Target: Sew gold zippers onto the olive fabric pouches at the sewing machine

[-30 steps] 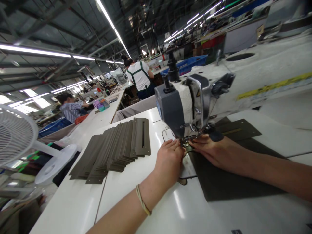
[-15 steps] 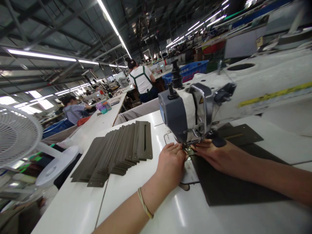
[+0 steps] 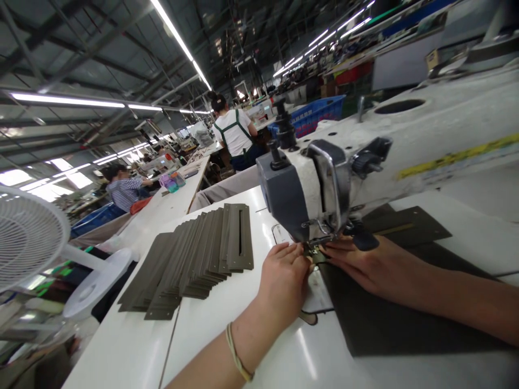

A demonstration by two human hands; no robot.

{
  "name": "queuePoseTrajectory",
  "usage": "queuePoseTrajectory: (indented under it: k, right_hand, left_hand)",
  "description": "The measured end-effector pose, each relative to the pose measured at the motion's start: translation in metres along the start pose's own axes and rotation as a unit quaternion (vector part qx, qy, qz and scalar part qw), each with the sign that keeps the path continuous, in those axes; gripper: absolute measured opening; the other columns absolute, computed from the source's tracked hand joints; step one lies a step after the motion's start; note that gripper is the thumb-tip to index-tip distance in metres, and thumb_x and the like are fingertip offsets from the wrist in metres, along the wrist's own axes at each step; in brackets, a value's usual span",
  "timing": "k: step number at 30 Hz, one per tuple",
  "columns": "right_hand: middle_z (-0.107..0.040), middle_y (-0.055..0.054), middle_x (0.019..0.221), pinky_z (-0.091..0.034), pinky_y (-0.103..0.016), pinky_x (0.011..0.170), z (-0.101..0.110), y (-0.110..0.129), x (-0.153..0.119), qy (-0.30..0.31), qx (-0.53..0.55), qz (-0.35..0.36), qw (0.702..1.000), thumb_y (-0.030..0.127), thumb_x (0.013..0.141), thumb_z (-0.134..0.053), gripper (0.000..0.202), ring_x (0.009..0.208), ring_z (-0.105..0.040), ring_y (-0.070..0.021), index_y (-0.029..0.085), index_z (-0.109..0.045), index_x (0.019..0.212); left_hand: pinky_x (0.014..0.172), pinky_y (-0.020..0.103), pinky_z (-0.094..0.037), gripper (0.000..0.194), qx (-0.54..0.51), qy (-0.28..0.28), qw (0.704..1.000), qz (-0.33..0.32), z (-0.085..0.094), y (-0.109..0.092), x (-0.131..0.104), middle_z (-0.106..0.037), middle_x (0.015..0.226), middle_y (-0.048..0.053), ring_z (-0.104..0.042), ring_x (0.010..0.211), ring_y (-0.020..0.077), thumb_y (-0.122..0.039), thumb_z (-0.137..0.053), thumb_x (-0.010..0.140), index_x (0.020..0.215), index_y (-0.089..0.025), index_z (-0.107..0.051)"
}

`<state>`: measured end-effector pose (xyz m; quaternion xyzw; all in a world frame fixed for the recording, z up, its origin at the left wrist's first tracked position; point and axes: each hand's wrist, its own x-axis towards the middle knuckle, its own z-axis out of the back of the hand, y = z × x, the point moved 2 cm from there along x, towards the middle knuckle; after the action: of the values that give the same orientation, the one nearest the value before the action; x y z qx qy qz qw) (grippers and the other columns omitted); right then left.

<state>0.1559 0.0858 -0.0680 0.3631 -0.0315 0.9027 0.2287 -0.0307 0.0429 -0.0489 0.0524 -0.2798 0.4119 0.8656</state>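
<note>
A dark olive panel (image 3: 389, 319) of sheet material lies under and to the right of the sewing machine head (image 3: 300, 189), its upper edge by the needle area. My right hand (image 3: 381, 265) rests along that panel, fingers held together and pointing at the presser foot; they press on its upper edge. Close to the foot's left side, my left hand (image 3: 286, 275) has curled fingers against the needle plate (image 3: 318, 294). What lies under those fingers is hidden. A light band circles my left wrist.
Left of the machine, a fanned stack of olive slotted pieces (image 3: 194, 254) lies on the white table (image 3: 211, 335). More dark pieces (image 3: 425, 222) lie behind my right hand. A white fan (image 3: 32, 237) stands at left. Two co-workers sit ahead, near a blue crate (image 3: 320, 113).
The dark panel and my right hand have shifted slightly rightward and nearer to me relative to the machine. My left hand stays beside the presser foot. The view has shifted slightly.
</note>
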Motion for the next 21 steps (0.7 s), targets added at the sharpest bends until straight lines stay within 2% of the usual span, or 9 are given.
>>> queuePoseTrajectory:
  k: [5,9,11,13,15,17,19,21]
  right_hand:
    - [-0.073,-0.009,0.091,-0.057,-0.031,0.072,0.000,0.003,0.000,-0.019,-0.003,0.017,1.000,0.013,0.096,-0.042,0.024,0.082,-0.071,-0.0208,0.018,-0.065,0.095]
    - [-0.073,-0.011,0.090,-0.056,-0.033,0.069,-0.003,0.004,0.000,-0.036,-0.066,0.012,0.997,0.016,0.098,-0.039,0.026,0.077,-0.070,-0.0218,0.017,-0.065,0.096]
    - [-0.072,-0.015,0.090,-0.056,-0.040,0.078,-0.006,0.002,-0.005,-0.033,-0.127,0.001,0.991,0.026,0.099,-0.039,0.030,0.082,-0.070,-0.0264,0.013,-0.065,0.100]
    - [-0.071,-0.022,0.099,-0.052,-0.052,0.088,-0.009,0.000,-0.014,-0.027,-0.185,-0.028,0.982,0.044,0.099,-0.039,0.046,0.094,-0.068,-0.0335,0.006,-0.064,0.106]
    - [-0.067,-0.027,0.113,-0.045,-0.058,0.096,-0.007,0.001,-0.030,-0.017,-0.213,-0.057,0.975,0.059,0.097,-0.038,0.065,0.109,-0.063,-0.0390,0.002,-0.061,0.117]
    - [-0.062,-0.027,0.127,-0.040,-0.059,0.101,-0.002,0.011,-0.051,-0.014,-0.219,-0.077,0.972,0.065,0.095,-0.036,0.075,0.122,-0.056,-0.0397,0.001,-0.053,0.132]
    - [-0.056,-0.026,0.136,-0.035,-0.059,0.106,0.003,0.030,-0.076,-0.019,-0.212,-0.090,0.973,0.065,0.094,-0.036,0.080,0.129,-0.050,-0.0389,0.003,-0.040,0.145]
    - [-0.050,-0.023,0.144,-0.031,-0.060,0.109,0.004,0.053,-0.101,-0.023,-0.180,-0.109,0.977,0.062,0.094,-0.039,0.081,0.131,-0.048,-0.0390,0.008,-0.027,0.154]
  left_hand:
    - [0.090,0.038,-0.055,0.012,-0.007,0.007,1.000,0.008,-0.001,-0.001,-0.003,-0.076,0.097,0.008,-0.073,0.096,0.0234,-0.011,-0.060,0.090,0.081,-0.017,-0.065]
    - [0.091,0.038,-0.055,0.014,-0.017,0.009,0.999,0.037,-0.003,0.001,-0.003,-0.076,0.100,0.008,-0.072,0.096,0.0232,-0.010,-0.060,0.089,0.079,-0.018,-0.066]
    - [0.094,0.039,-0.055,0.012,-0.012,0.023,0.997,0.070,-0.002,0.000,-0.003,-0.075,0.107,0.009,-0.071,0.101,0.0236,-0.011,-0.059,0.089,0.085,-0.018,-0.068]
    - [0.101,0.046,-0.052,0.018,0.017,0.057,0.990,0.132,0.001,-0.004,-0.006,-0.069,0.123,0.015,-0.065,0.116,0.0289,-0.016,-0.059,0.091,0.106,-0.014,-0.069]
    - [0.109,0.057,-0.043,0.042,0.052,0.113,0.973,0.193,0.005,-0.014,-0.011,-0.052,0.142,0.025,-0.048,0.135,0.0382,-0.026,-0.059,0.093,0.130,-0.004,-0.058]
    - [0.115,0.066,-0.028,0.059,0.054,0.173,0.960,0.214,0.010,-0.031,-0.019,-0.034,0.153,0.030,-0.027,0.145,0.0430,-0.035,-0.054,0.097,0.142,0.001,-0.044]
    - [0.118,0.067,-0.017,0.062,0.009,0.206,0.957,0.204,0.015,-0.053,-0.027,-0.027,0.157,0.027,-0.017,0.149,0.0412,-0.041,-0.048,0.100,0.146,-0.001,-0.040]
    - [0.120,0.064,-0.014,0.059,-0.057,0.195,0.958,0.204,0.020,-0.076,-0.036,-0.030,0.158,0.021,-0.017,0.150,0.0375,-0.044,-0.048,0.100,0.146,-0.008,-0.043]
